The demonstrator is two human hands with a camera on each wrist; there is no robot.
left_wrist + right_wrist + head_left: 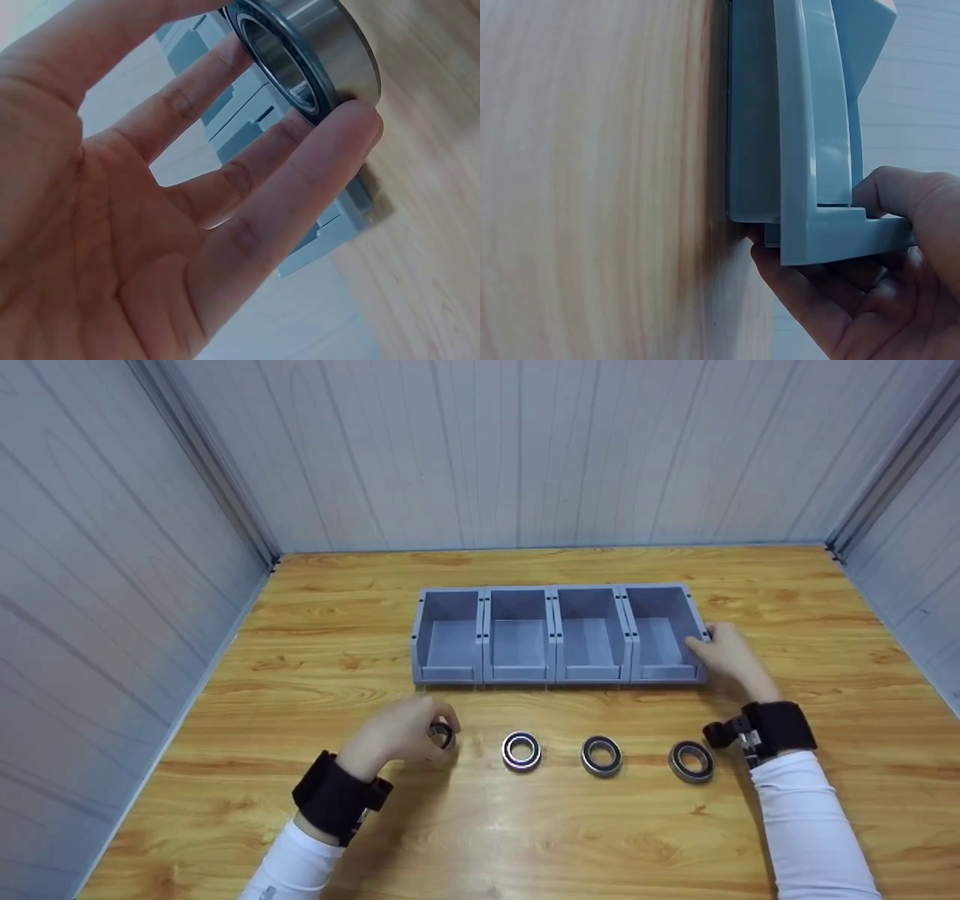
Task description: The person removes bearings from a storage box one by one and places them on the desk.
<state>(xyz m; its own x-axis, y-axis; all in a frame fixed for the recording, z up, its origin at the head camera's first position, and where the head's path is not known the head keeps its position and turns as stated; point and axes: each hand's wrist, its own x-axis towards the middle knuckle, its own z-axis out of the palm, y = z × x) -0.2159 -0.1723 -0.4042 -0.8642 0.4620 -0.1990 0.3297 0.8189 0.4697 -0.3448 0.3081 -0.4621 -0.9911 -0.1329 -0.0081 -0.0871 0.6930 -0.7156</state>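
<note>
My left hand [401, 730] pinches a ball bearing [337, 45] between thumb and fingertips, tilted on edge close over the table. Its steel outer ring and dark seal show in the left wrist view. My right hand [733, 658] grips the side wall of the rightmost grey bin [799, 150], thumb inside and fingers around the outside. Between the hands lie three more bearings in a row: one with a bright face [508, 752], a dark-faced middle bearing [589, 759] and a dark-faced right bearing [678, 766] near my right wrist.
Several open grey bins stand joined side by side behind the bearings, including the leftmost bin [448, 673]. They sit on a wood-grain table [562, 840]. Pale panel walls [525, 450] enclose the back and both sides.
</note>
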